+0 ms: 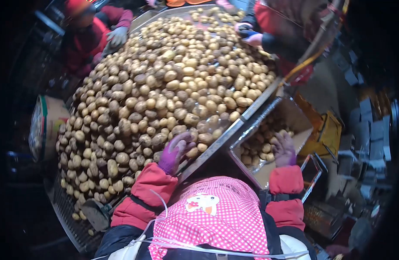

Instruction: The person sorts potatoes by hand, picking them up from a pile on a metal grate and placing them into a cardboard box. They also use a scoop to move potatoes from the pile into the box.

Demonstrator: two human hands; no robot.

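Observation:
My left hand (177,151), in a purple glove with dirty fingers, reaches over the near edge of a big heap of potatoes (164,91). Its fingers are apart and slightly bent, right beside a potato (192,153) close to the table's metal rim (225,138). To the right, my right hand (284,149) wears a matching glove. With fingers spread, it hangs over the inner side of a box lined with clear plastic (301,123). More potatoes (262,149) lie in that box, close to its fingertips.
Across the heap, one person's gloved hand (117,37) rests at the left and another's gloved hand (251,37) at the right. A round container (54,123) stands left of the heap. A yellow crate-like object (329,134) stands beyond the box, with stacked pale cartons (372,130) farther right.

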